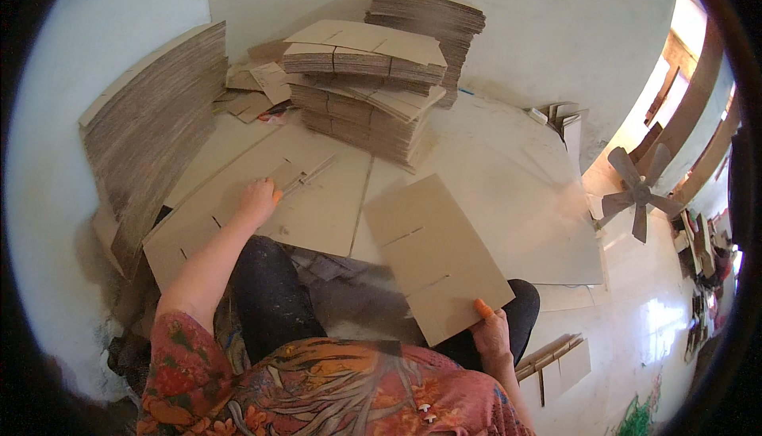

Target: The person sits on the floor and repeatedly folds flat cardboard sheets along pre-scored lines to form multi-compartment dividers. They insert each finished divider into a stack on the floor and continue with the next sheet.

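Observation:
A flat brown cardboard sheet (437,257) with two slits is tilted over my right knee. My right hand (493,329) grips its lower right corner, with an orange cover on the thumb. On the low work board (321,222), my left hand (260,201) is curled against slotted cardboard pieces (292,175). Its fingers are mostly hidden, so whether it grips them is unclear. Orange covering shows on that thumb too. Below my left forearm lies slit cardboard (190,239).
Tall cardboard stacks rise at the left (155,120) and against the back wall (428,25). Nearer stands a bundled pile (363,97). Loose scraps (256,88) lie between stacks. A fan (640,194) stands to the right, above a slotted cardboard piece (559,364) on the floor.

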A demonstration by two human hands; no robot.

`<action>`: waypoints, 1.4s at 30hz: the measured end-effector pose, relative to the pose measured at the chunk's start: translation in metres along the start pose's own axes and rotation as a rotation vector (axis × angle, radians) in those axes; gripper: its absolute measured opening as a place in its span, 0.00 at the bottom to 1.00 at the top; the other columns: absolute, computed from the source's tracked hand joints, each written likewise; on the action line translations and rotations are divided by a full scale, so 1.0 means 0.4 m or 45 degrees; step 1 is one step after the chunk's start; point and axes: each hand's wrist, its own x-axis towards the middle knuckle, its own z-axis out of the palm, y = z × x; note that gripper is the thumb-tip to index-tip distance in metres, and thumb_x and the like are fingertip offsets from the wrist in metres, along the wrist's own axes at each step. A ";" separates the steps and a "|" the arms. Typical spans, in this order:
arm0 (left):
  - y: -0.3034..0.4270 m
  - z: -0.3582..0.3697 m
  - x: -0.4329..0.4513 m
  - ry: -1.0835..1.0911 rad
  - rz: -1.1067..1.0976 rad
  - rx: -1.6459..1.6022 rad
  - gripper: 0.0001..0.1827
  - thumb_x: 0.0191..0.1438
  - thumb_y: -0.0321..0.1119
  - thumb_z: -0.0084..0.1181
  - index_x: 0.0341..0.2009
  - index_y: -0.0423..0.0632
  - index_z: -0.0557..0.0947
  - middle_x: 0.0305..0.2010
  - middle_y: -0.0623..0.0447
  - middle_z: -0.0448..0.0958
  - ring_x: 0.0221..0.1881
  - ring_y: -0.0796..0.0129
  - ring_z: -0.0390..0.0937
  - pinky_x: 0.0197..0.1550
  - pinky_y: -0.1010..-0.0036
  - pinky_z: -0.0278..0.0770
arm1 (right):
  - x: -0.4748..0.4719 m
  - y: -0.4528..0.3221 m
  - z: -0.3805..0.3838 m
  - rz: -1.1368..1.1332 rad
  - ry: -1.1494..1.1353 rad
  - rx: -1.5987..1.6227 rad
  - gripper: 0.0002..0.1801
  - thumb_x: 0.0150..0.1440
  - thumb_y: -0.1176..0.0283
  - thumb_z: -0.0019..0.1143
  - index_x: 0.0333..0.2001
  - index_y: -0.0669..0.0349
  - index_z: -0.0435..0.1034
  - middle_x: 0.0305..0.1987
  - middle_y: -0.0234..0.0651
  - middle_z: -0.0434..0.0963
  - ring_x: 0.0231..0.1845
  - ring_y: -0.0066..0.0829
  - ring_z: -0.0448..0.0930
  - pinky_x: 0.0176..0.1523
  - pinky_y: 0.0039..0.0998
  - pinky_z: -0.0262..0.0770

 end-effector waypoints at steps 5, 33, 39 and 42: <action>-0.012 -0.053 0.028 -0.009 0.068 0.065 0.15 0.55 0.41 0.52 0.30 0.40 0.80 0.29 0.39 0.77 0.34 0.45 0.76 0.37 0.54 0.73 | 0.014 0.016 -0.021 -0.005 0.000 -0.185 0.14 0.57 0.74 0.52 0.46 0.68 0.71 0.44 0.34 0.77 0.44 0.29 0.77 0.49 0.30 0.71; 0.608 -0.300 -0.188 -1.030 0.577 -0.898 0.19 0.59 0.34 0.50 0.52 0.38 0.72 0.34 0.51 0.76 0.19 0.73 0.70 0.21 0.78 0.74 | -0.016 -0.267 0.096 -0.980 -0.059 -0.657 0.14 0.55 0.79 0.57 0.47 0.66 0.71 0.44 0.34 0.78 0.46 0.26 0.75 0.50 0.28 0.69; 0.653 -0.314 -0.254 -1.122 0.716 -0.994 0.24 0.59 0.41 0.51 0.53 0.36 0.71 0.36 0.51 0.76 0.22 0.75 0.71 0.22 0.79 0.72 | 0.023 -0.214 0.071 -0.662 -0.001 -1.085 0.06 0.56 0.77 0.56 0.36 0.69 0.75 0.35 0.33 0.80 0.37 0.20 0.74 0.42 0.27 0.71; 0.623 -0.299 -0.222 -1.241 0.811 -1.130 0.34 0.57 0.57 0.51 0.55 0.38 0.72 0.33 0.56 0.75 0.26 0.79 0.71 0.28 0.80 0.73 | 0.075 -0.123 0.038 -0.516 0.023 -1.198 0.12 0.55 0.78 0.58 0.44 0.70 0.72 0.42 0.39 0.80 0.43 0.22 0.76 0.45 0.27 0.72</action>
